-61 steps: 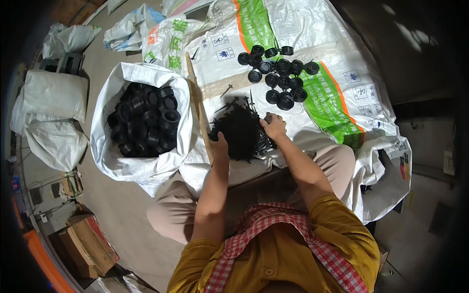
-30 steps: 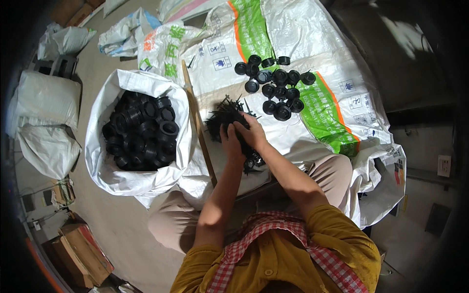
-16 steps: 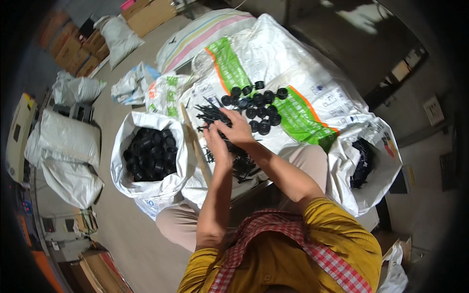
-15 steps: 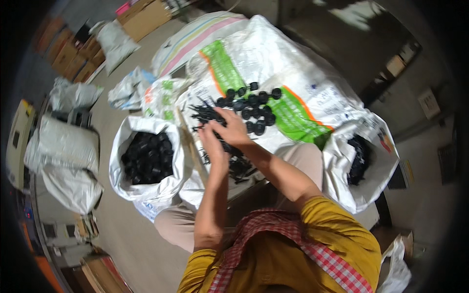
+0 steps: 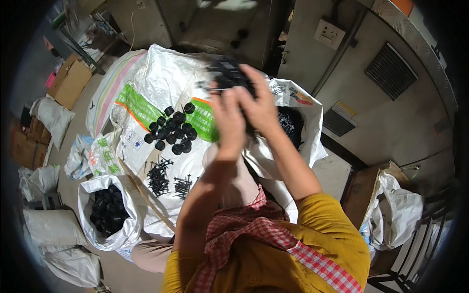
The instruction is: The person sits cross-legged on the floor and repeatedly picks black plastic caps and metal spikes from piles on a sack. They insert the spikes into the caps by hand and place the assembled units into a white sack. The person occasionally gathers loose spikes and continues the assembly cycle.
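Both of my hands are raised together over the right side of the white sack spread in front of me. Between them is a dark bundle of thin black plastic sticks (image 5: 228,73), smeared by motion. My left hand (image 5: 229,117) presses the bundle from the near left, my right hand (image 5: 259,102) from the right. Just right of them, an upright white sack (image 5: 312,122) stands with its mouth wide and dark pieces inside. Several round black plastic caps (image 5: 171,128) lie on the green-printed sack. Nearer me are two small heaps of black sticks (image 5: 158,177).
On the left stands another white sack (image 5: 138,207) filled with black caps. A thin wooden strip (image 5: 146,195) lies beside it. Grey metal cabinets (image 5: 337,68) rise at the right. Stuffed sacks (image 5: 53,227) and a cardboard box (image 5: 71,80) sit along the left.
My hands have lifted a bundle of black sticks off the spread sack and carried it right, toward the right-hand sack. The view has turned to the right. The caps stay in their cluster.
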The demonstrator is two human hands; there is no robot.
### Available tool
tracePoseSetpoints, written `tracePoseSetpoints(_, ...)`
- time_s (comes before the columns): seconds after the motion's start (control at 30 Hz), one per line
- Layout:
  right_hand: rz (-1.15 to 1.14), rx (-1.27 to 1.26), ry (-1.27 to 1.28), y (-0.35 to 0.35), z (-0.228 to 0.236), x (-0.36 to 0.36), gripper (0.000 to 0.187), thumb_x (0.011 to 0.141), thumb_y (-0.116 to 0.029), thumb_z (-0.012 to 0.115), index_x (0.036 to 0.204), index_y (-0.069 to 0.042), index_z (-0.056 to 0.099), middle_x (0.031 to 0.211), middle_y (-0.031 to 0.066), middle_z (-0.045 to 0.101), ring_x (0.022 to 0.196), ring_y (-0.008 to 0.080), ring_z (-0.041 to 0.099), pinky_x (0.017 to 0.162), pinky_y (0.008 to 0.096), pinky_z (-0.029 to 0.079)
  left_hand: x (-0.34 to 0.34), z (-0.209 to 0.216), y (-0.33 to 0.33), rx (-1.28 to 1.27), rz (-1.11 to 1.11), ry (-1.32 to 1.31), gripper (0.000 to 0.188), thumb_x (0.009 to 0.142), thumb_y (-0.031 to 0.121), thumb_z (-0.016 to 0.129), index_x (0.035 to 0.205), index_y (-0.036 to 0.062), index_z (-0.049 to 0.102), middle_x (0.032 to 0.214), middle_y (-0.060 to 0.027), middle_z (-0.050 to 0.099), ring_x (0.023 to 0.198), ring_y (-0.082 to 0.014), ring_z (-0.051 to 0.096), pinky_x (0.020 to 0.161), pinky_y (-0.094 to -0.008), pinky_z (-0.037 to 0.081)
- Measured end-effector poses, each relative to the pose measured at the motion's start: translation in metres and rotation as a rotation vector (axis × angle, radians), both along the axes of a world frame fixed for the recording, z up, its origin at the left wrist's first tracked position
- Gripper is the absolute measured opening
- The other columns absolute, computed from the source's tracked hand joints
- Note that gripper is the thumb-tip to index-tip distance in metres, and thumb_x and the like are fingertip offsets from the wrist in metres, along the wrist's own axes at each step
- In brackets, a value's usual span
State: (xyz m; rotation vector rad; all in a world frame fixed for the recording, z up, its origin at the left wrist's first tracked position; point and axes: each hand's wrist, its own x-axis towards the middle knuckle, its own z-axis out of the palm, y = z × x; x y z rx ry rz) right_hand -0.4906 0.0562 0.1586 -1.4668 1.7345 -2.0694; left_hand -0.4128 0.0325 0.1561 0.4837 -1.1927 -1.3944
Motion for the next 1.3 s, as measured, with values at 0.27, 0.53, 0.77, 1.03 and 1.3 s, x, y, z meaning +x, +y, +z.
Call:
tracePoseSetpoints(0.27, -0.344, 0.905, 0.258, 0.101, -0.149, -0.144, 0.061, 0.083, -0.039, 0.067, 0.128, -0.001, 0.055, 0.138, 0.0251, 0.044, 0.133, 0.0366, 0.037, 0.111, 0.0402, 0.027, -0.066, -0.116, 0.022, -0.206, -0.348, -0.612, 0.063, 0.073, 0.044, 0.072, 0.121, 0.0034, 0.06, 0.124, -0.033, 0.048, 0.114, -0.0438, 0.053, 0.096, -0.0439, 0.044)
tracePoseSetpoints(0.53, -0.16, 0.377, -0.016, 0.049, -0.101, -0.078, 0.031, 0.088, 0.001, 0.054, 0.118, 0.003, 0.058, 0.123, 0.0146, 0.059, 0.112, 0.0206, 0.056, 0.097, 0.0305, 0.043, 0.085, -0.087, 0.011, -0.216, -0.061, -0.333, 0.026, 0.084, 0.003, 0.064, 0.11, 0.0019, 0.064, 0.132, -0.0167, 0.054, 0.118, -0.0231, 0.055, 0.093, -0.0327, 0.046)
tracePoseSetpoints(0.77, 0.774, 0.828, 0.0, -0.123, -0.18, 0.175, 0.038, 0.084, -0.022, 0.068, 0.115, -0.002, 0.061, 0.097, 0.0079, 0.065, 0.086, 0.0146, 0.06, 0.077, 0.0283, 0.049, 0.329, -0.323, -0.078, 0.478, 0.855, -1.03, 0.041, 0.078, 0.019, 0.067, 0.114, -0.0004, 0.06, 0.109, -0.0221, 0.061, 0.105, -0.0397, 0.056, 0.094, -0.0455, 0.044)
tracePoseSetpoints(1.03, 0.625, 1.142, 0.482, -0.225, -0.39, 0.312, 0.067, 0.079, -0.033, 0.07, 0.136, -0.009, 0.043, 0.139, 0.0208, 0.041, 0.125, 0.0411, 0.04, 0.102, 0.0463, 0.038, 0.412, -0.372, -0.144, 0.765, 0.673, -1.222, 0.065, 0.088, 0.033, 0.06, 0.14, -0.0008, 0.038, 0.146, -0.027, 0.03, 0.133, -0.044, 0.03, 0.11, -0.0528, 0.026)
tracePoseSetpoints(1.3, 0.478, 1.316, 0.728, -0.267, -0.395, 0.365, 0.075, 0.084, -0.044, 0.064, 0.145, -0.017, 0.029, 0.152, 0.0152, 0.021, 0.136, 0.0425, 0.021, 0.101, 0.0629, 0.026, 0.423, -0.404, -0.262, 0.513, 0.819, -1.5, 0.063, 0.084, 0.028, 0.064, 0.137, 0.004, 0.041, 0.146, -0.0251, 0.028, 0.134, -0.044, 0.027, 0.107, -0.054, 0.028)
